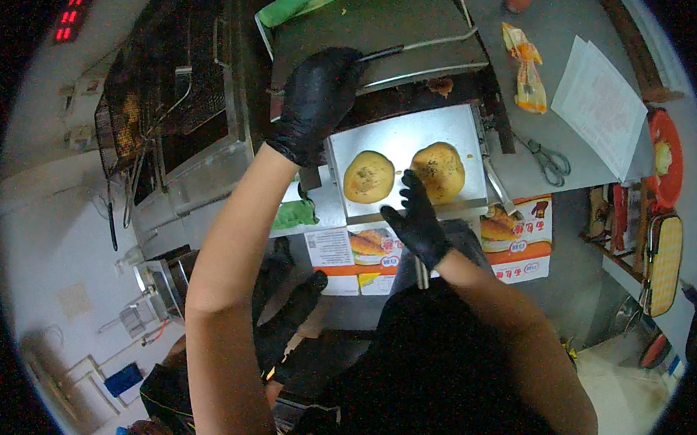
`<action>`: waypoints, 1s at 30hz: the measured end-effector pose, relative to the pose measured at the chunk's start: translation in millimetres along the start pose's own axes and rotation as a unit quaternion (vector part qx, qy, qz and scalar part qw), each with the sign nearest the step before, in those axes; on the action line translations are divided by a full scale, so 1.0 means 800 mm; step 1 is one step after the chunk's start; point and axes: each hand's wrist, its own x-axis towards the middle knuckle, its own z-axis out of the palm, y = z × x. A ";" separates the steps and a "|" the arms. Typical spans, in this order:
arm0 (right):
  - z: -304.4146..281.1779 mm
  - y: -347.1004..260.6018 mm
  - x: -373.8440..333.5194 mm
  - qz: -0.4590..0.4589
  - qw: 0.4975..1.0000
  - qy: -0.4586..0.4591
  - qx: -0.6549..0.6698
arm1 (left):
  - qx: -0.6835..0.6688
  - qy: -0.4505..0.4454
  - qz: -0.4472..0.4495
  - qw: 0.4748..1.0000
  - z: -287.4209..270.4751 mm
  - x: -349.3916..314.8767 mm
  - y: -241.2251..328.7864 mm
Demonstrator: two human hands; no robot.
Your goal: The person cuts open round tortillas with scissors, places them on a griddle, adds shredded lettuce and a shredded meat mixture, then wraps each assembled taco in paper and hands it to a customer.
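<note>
Head | 2 buns (369, 178) on 1 tray (403, 132) | L hand (320, 93) grips hdl (440, 40) | R hand (420, 227) splayed

The tray (399, 133) is smooth, glossy metal. The 2 breads (368, 178) look slightly rough where speckled. The black gloves (319, 98) look thin and rubbery, the worktop (567, 17) smooth and dull, the white sheets (600, 109) matt paper, the wrapper (530, 89) crinkled plastic.
</note>
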 end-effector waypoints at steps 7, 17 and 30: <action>-0.160 0.005 -0.065 0.093 0.993 0.017 0.066 | 0.004 0.017 -0.016 1.000 0.025 -0.008 -0.005; -0.319 0.058 -0.102 -0.025 0.851 0.085 -0.518 | -0.035 0.014 -0.075 0.996 0.033 -0.011 -0.004; -0.375 -0.015 -0.099 -0.145 0.835 0.138 -0.513 | 0.047 -0.023 -0.065 0.997 0.084 -0.046 -0.008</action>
